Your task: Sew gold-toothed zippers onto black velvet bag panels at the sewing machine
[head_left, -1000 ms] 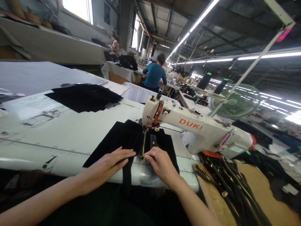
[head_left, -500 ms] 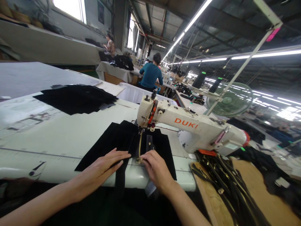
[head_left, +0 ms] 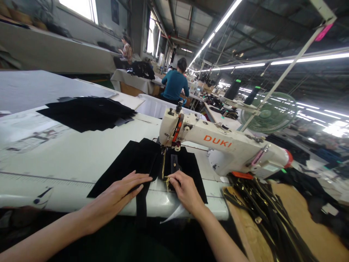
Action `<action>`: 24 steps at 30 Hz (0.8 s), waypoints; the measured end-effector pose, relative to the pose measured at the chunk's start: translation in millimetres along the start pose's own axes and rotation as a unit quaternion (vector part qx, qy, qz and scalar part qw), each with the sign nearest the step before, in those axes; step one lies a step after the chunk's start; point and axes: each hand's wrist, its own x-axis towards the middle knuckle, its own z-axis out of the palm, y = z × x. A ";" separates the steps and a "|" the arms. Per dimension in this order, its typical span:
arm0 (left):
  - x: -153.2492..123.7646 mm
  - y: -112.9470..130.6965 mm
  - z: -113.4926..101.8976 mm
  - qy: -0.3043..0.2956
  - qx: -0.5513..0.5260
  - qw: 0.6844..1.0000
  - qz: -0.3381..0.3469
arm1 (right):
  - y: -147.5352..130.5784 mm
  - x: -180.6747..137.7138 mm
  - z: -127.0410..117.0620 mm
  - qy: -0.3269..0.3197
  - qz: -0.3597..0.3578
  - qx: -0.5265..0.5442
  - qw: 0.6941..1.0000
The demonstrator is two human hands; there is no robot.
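Observation:
My left hand lies flat with fingers stretched out on a black fabric panel, near a dark strip that hangs over the table's front edge. My right hand is closed in a pinch on a gold-toothed zipper, beside a small gold piece at its near end. The zipper runs up to the needle area of a white sewing machine. On the panel's right part lies a short dark zipper piece with a gold pull. A pale strip hangs below my right hand.
A stack of black fabric pieces lies on the table at left. Several gold-toothed zippers lie on a wooden board at right. Behind the machine stand a white bin and a green fan. A person in teal sits farther back.
My right hand has shifted slightly right and up, turning the zipper's near end aside. The pale strip beneath it now swings out to the left. My left hand stays in place.

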 end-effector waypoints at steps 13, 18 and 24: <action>-5.0 1.6 8.0 -0.016 0.066 0.990 0.122 | -21.0 -34.8 14.1 -0.073 -0.072 -0.097 0.990; -8.0 14.5 16.6 0.012 0.132 0.974 0.182 | -29.0 -43.0 23.0 -0.044 -0.043 -0.087 0.994; -8.0 11.7 24.0 -0.016 0.139 0.971 0.194 | -31.7 -39.0 29.8 0.038 0.065 0.023 0.997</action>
